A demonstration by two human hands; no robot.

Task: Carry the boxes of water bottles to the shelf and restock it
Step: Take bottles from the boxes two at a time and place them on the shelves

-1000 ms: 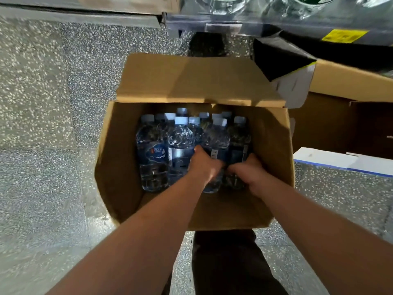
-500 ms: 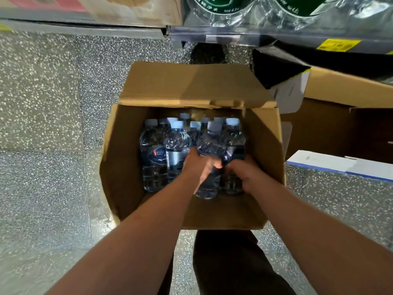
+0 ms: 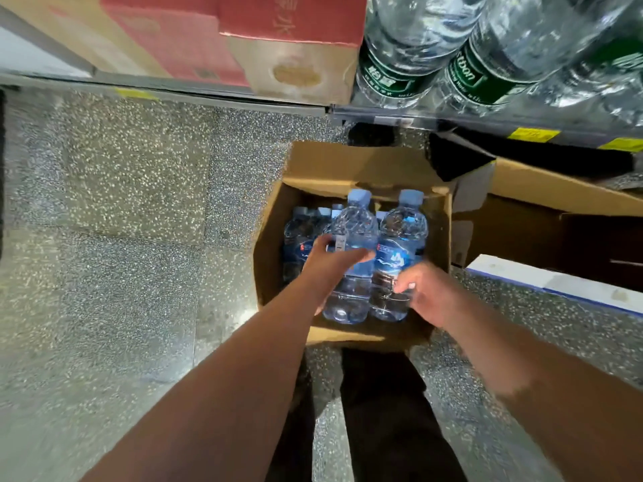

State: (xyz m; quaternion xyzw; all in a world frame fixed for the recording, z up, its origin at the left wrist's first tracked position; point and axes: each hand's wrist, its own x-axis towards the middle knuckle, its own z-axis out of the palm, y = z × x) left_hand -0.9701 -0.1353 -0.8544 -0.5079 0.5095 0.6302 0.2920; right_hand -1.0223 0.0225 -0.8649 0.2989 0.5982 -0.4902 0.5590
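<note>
- An open brown cardboard box (image 3: 268,245) sits on the speckled grey terrazzo floor (image 3: 121,203), just in front of a grey metal shelf edge (image 3: 215,97) — its far flap is folded back toward the shelf.
- The left hand (image 3: 334,269) wraps a clear plastic water bottle with a pale blue cap (image 3: 353,224), fingers curled round its labelled middle.
- The right hand (image 3: 429,293) grips a second clear blue-capped bottle (image 3: 402,234) low on its body, fingers and thumb closed round it.
- Both held bottles are upright and touch side by side within the box's outline, their caps near the far rim.
- More blue-labelled bottles (image 3: 299,238) stand packed in the box's left part, lower than the held pair.
- On the shelf stand large clear bottles with green labels (image 3: 393,71), and to their left a red-and-tan carton (image 3: 243,40).
- Right of the open box lies another brown cardboard box (image 3: 556,203), with a white board edged in blue (image 3: 556,285) beside it — dark trousers (image 3: 382,412) show below.
</note>
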